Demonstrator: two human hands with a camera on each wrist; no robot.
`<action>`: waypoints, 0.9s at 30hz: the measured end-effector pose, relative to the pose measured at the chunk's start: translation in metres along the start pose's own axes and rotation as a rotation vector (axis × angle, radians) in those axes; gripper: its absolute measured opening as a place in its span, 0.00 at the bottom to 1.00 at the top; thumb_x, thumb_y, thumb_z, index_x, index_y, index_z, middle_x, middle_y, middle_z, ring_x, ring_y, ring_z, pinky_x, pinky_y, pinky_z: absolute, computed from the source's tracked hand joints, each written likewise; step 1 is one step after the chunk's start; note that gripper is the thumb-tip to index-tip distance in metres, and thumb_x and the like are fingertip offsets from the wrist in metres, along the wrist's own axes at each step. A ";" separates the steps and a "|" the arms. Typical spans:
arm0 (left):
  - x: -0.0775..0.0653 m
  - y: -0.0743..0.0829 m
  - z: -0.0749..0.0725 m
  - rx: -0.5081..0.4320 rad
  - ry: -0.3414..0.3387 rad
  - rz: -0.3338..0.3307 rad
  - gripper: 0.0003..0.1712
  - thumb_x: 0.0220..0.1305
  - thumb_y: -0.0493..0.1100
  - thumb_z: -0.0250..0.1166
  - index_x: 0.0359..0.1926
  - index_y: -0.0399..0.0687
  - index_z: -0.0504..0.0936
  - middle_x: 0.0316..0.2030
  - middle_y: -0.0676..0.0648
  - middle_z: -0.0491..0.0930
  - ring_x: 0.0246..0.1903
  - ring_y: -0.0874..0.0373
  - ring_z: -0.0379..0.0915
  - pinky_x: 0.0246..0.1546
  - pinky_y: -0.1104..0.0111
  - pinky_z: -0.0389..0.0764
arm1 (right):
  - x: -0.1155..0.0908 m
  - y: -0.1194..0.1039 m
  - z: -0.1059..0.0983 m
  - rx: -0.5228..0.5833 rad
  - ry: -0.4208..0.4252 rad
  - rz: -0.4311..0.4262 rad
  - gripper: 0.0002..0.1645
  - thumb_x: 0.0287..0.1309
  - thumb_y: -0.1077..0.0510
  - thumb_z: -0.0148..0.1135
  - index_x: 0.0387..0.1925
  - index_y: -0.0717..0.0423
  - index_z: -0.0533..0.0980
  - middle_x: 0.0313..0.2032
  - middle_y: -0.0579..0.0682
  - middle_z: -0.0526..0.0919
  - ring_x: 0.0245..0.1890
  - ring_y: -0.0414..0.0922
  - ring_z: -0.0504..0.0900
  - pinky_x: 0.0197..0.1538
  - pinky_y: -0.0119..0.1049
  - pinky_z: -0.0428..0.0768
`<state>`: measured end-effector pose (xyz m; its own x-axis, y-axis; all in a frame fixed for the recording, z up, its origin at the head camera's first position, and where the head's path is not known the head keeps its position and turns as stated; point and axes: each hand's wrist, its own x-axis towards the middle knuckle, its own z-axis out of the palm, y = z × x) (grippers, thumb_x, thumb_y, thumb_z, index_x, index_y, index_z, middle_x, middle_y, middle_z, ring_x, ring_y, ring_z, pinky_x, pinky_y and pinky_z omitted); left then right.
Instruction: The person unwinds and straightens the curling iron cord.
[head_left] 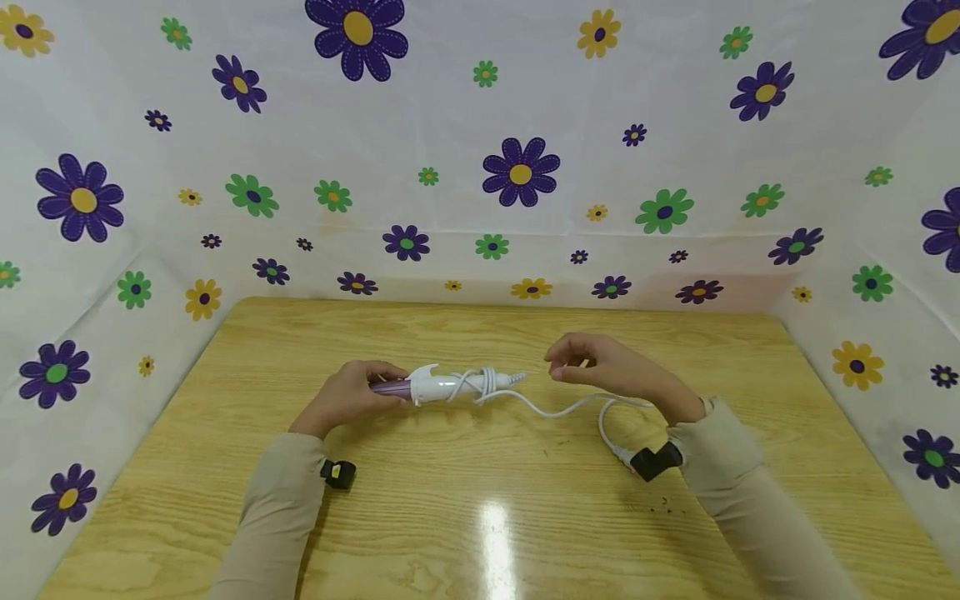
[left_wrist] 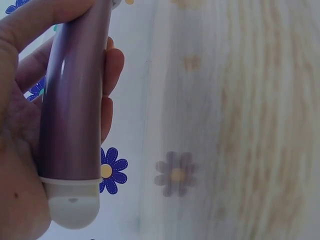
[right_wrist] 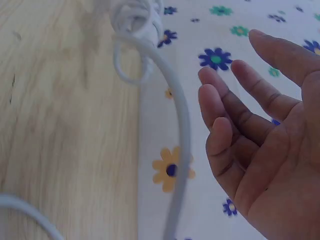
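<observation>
Foreground: beige sleeves (head_left: 276,510). The left hand (head_left: 347,398) grasps the curling iron (head_left: 446,387) by its purple barrel (left_wrist: 75,100), apparently steadying it and leaving the handle (head_left: 437,387), wrapped in power cord (head_left: 553,415), exposed toward the right hand (head_left: 603,364), which is empty, fingers loosely bent, beside the handle's end.
</observation>
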<state>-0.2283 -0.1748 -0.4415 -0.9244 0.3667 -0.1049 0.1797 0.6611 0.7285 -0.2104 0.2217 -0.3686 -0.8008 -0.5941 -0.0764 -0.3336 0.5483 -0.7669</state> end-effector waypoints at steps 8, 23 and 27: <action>0.000 -0.001 0.002 -0.021 -0.003 0.005 0.24 0.51 0.49 0.75 0.50 0.51 0.84 0.47 0.45 0.83 0.41 0.54 0.77 0.44 0.63 0.77 | 0.020 -0.004 0.026 -0.003 -0.127 -0.021 0.18 0.67 0.54 0.57 0.54 0.58 0.74 0.43 0.49 0.83 0.46 0.44 0.80 0.53 0.40 0.77; 0.004 -0.004 0.004 -0.027 -0.015 -0.013 0.26 0.50 0.52 0.75 0.51 0.52 0.84 0.48 0.46 0.83 0.42 0.54 0.76 0.45 0.62 0.77 | 0.029 0.009 0.056 0.125 -0.179 -0.006 0.18 0.66 0.61 0.57 0.54 0.65 0.71 0.41 0.65 0.83 0.39 0.48 0.81 0.41 0.32 0.77; 0.004 -0.004 0.003 -0.033 -0.017 -0.003 0.25 0.50 0.51 0.75 0.51 0.51 0.84 0.48 0.45 0.83 0.42 0.54 0.76 0.44 0.63 0.77 | 0.029 0.011 0.062 0.123 -0.155 -0.019 0.14 0.66 0.62 0.55 0.50 0.67 0.74 0.38 0.63 0.82 0.34 0.40 0.77 0.37 0.29 0.75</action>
<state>-0.2317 -0.1735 -0.4468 -0.9192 0.3756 -0.1184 0.1650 0.6403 0.7502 -0.2066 0.1746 -0.4188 -0.7056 -0.6923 -0.1513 -0.2766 0.4657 -0.8406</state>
